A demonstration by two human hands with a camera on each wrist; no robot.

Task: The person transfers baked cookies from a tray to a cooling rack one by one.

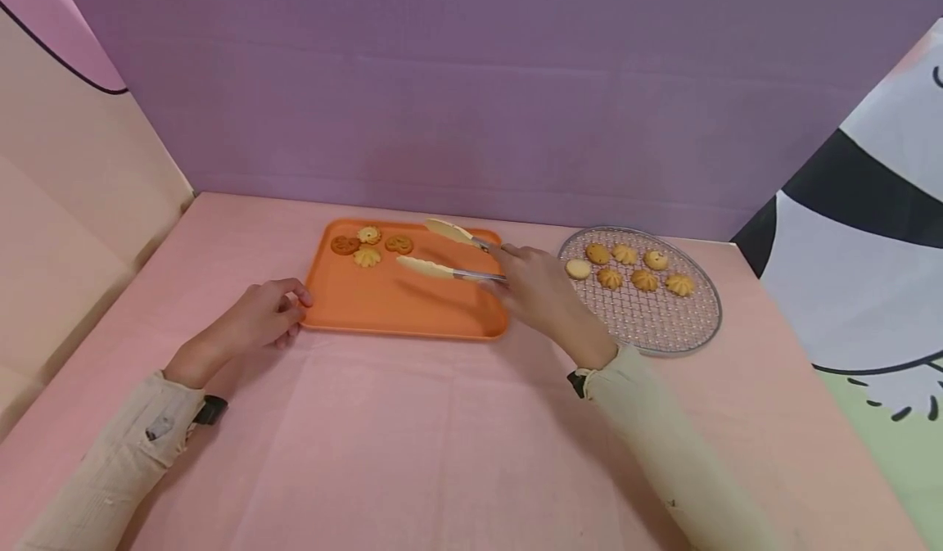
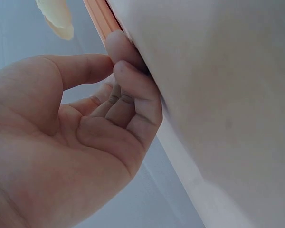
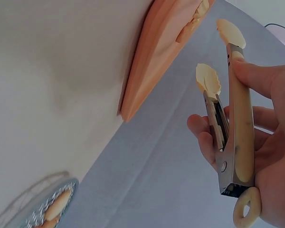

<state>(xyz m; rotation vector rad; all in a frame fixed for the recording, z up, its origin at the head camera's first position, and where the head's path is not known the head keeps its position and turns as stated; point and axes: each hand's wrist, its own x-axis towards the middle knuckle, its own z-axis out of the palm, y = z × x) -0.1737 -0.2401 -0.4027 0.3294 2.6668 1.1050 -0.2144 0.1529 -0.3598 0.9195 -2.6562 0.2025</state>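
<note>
My right hand (image 1: 541, 289) grips a pair of tongs (image 3: 240, 118) with cream tips and metal arms. The tips stand apart, with nothing between them, over the right part of an orange tray (image 1: 412, 309). Several cookies lie at the tray's back left, among them a pretzel-shaped cookie (image 1: 399, 245) and a ridged cookie (image 1: 367, 256). At the tray's left edge, near its front corner, my left hand (image 1: 261, 313) holds the rim with curled fingers. In the left wrist view, thumb and fingertips meet by the rim, partly hiding the contact.
A round wire mesh rack (image 1: 648, 322) lies right of the tray, bearing several cookies, such as a plain round cookie (image 1: 578, 269) and a ridged cookie (image 1: 679, 285). A purple wall (image 1: 471, 125) rises behind the pink table (image 1: 412, 436).
</note>
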